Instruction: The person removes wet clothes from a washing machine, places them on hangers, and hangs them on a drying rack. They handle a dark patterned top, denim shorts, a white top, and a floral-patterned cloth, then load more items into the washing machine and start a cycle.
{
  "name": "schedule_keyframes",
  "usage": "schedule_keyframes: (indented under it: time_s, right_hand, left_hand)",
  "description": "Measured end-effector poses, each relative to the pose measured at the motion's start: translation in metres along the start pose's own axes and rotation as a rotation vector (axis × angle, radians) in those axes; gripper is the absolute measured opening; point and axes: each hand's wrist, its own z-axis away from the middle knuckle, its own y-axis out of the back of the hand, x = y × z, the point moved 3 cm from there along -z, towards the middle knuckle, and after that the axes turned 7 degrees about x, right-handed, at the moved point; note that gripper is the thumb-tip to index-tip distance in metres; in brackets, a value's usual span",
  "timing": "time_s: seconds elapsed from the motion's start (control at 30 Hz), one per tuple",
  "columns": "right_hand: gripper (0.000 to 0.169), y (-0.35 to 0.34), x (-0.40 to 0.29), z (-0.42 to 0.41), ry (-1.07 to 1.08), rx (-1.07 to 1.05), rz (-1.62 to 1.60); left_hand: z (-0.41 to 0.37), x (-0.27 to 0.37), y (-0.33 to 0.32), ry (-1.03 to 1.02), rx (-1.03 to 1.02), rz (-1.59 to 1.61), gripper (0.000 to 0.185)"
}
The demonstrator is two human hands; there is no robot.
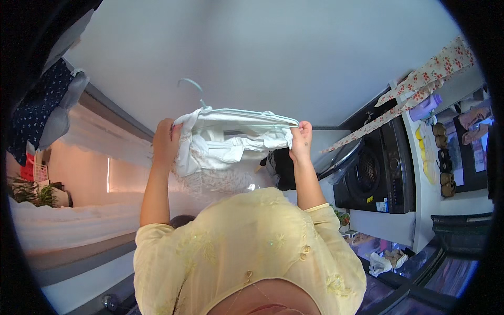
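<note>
A white garment with lacy patterned fabric [210,179] hangs between my two hands, held up before my chest. Inside its upper edge sits a pale clothes hanger [244,112], with its hook [193,83] sticking up at the left. My left hand [167,138] grips the garment's left side by the hanger's end. At the other end, my right hand [301,139] pinches the cloth against the hanger's right corner. Folds of white cloth [226,149] bunch up between the hands. The fingers of my left hand are mostly hidden.
On the right, a dark front-loading washing machine [368,169] has its round door [340,159] swung out. A floral cloth strip [425,82] hangs above it. Beside the machine stand a purple bottle [425,107] and several shoes [445,159]. Dark dotted clothing [41,106] hangs at the left, near a sheer curtain [102,138].
</note>
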Motion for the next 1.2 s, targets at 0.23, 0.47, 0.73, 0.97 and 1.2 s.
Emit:
schedule_keyframes:
  time_s: [0.23, 0.47, 0.73, 0.97, 1.2]
  right_hand:
    - [0.022, -0.011, -0.04, -0.015, 0.361, -0.058, 0.563]
    - [0.016, -0.07, -0.143, 0.091, 0.968, -0.659, 0.89]
    - [0.045, -0.074, -0.204, 0.123, 0.771, -0.868, 1.083]
    - [0.026, -0.027, -0.203, 0.159, 0.034, -0.445, 0.461]
    - [0.027, -0.083, -0.327, 0.217, 0.575, -0.199, 0.465]
  left_hand:
    - [0.027, -0.015, 0.004, -0.138, 0.133, -0.237, 0.012]
    - [0.029, -0.028, 0.014, 0.012, 0.177, -0.102, 0.01]
    - [-0.007, 0.001, 0.004, 0.175, 0.066, 0.256, 0.011]
    - [-0.044, 0.044, -0.041, 0.043, 0.001, 0.547, 0.035]
    - [-0.047, 0.066, -0.047, 0.118, -0.125, 0.802, 0.029]
